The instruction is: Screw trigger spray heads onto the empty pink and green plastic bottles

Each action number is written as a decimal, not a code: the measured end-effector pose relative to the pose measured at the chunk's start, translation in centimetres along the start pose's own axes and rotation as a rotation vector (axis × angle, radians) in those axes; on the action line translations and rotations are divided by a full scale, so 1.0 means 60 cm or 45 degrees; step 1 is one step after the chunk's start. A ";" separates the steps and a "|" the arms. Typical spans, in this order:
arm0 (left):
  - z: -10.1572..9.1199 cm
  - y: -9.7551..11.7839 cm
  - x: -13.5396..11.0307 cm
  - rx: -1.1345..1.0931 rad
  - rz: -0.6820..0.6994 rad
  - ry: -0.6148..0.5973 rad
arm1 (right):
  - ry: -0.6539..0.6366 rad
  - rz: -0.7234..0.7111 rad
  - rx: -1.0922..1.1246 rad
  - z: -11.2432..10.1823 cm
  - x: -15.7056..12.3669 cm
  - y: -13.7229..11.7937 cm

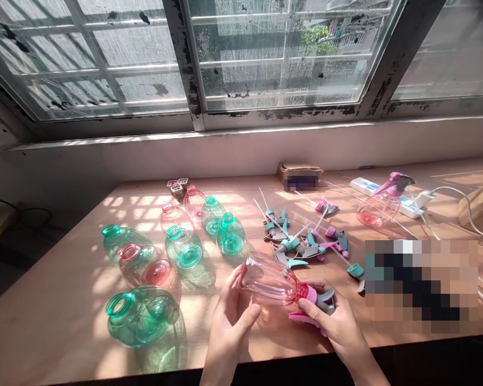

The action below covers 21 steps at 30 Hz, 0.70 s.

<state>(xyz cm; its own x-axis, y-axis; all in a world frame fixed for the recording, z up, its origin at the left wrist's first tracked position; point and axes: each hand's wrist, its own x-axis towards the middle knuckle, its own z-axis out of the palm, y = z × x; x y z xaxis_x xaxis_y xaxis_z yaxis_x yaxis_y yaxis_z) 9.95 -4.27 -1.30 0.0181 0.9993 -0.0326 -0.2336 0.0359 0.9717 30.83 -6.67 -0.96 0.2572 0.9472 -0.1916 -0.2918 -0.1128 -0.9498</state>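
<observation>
The left hand (233,316) grasps the base end of a clear pink bottle (268,279); its thumb lies on the near side, and most of its fingers are hidden behind the bottle. The right hand (338,321) grips the pink-and-grey spray head (310,295) at the neck, thumb on the collar; its other fingers are largely concealed. The bottle lies sideways between both hands, neck to the right, over the near part of the table (68,311). Whether it touches the table cannot be determined. Any tube inside is hard to make out. Both forearms are cut off by the lower edge.

Beyond the bottle, loose heads (292,245) overlap in a heap; an exact count is not possible. Left of the hands stand green and pink bottles, some partly covering others. A pixelated patch (421,287) obscures the area right of the right hand; a smaller one masks the front of a box (286,171). A fitted bottle (380,212) partly blocks the power strip (362,185). A wooden object (481,206) is cut off at the right edge.
</observation>
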 end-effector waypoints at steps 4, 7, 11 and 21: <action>0.031 -0.015 0.009 -0.071 0.123 0.205 | -0.044 0.006 0.021 -0.001 -0.002 0.006; 0.047 -0.023 0.010 0.007 0.092 0.216 | -0.021 -0.008 0.020 -0.003 -0.001 0.010; 0.050 -0.024 0.005 -0.161 0.019 0.113 | -0.020 0.002 0.027 -0.013 0.003 0.013; 0.045 -0.027 0.000 -0.231 0.016 0.030 | -0.004 -0.017 0.075 -0.011 0.000 0.021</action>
<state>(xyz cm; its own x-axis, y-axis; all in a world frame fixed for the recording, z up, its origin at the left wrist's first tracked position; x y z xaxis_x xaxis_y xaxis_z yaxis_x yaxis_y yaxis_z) 12.98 -4.37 -2.22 -0.0080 0.9996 -0.0283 -0.4053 0.0226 0.9139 31.09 -7.01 -2.34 0.2590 0.9494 -0.1779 -0.3423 -0.0821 -0.9360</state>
